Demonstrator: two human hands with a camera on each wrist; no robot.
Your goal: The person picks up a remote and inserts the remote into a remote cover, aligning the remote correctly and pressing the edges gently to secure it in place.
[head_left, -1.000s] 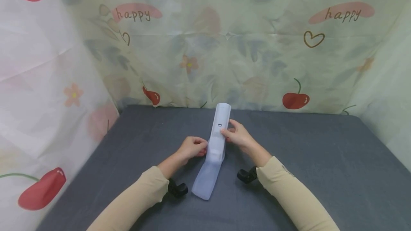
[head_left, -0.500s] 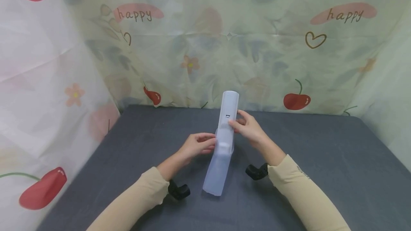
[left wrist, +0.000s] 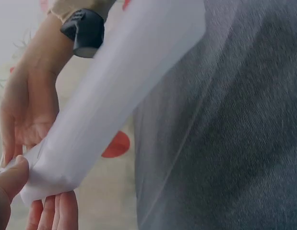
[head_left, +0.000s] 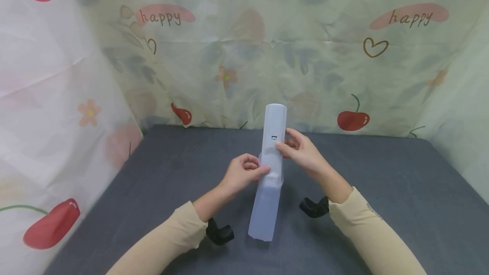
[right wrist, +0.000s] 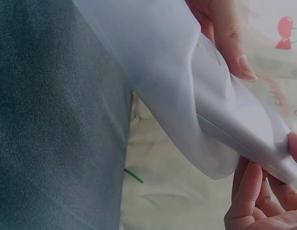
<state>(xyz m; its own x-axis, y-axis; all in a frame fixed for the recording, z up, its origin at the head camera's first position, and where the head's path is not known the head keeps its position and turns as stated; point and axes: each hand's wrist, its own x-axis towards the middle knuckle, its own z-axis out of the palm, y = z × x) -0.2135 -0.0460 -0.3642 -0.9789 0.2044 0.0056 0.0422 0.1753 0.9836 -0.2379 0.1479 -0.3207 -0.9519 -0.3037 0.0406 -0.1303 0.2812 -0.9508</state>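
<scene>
Over mid-table, btwn both hands, a long white device (head_left: pixel 274 118) is tilting up, its far end overlapping the backdrop (head_left: pixel 244 67) in the head view, its small dark mark (head_left: pixel 274 138) facing the person. A translucent cover (head_left: pixel 264 215) is wrapping the device's lower part & extending past it twd the person; can't tell if its near end is touching the grey table (head_left: pixel 374 190). L hand (head_left: pixel 244 173) is gripping the device nr the cover's mouth, thumb lying across the front. R hand (head_left: pixel 302 150) is holding the bare upper part, thumb resting just beside the mark, other fingers curling round behind. Black wrist units (head_left: pixel 220 233) are showing under both beige cuffs (head_left: pixel 191 224), w/ printed cherries (head_left: pixel 353 121) decorating the backdrop
</scene>
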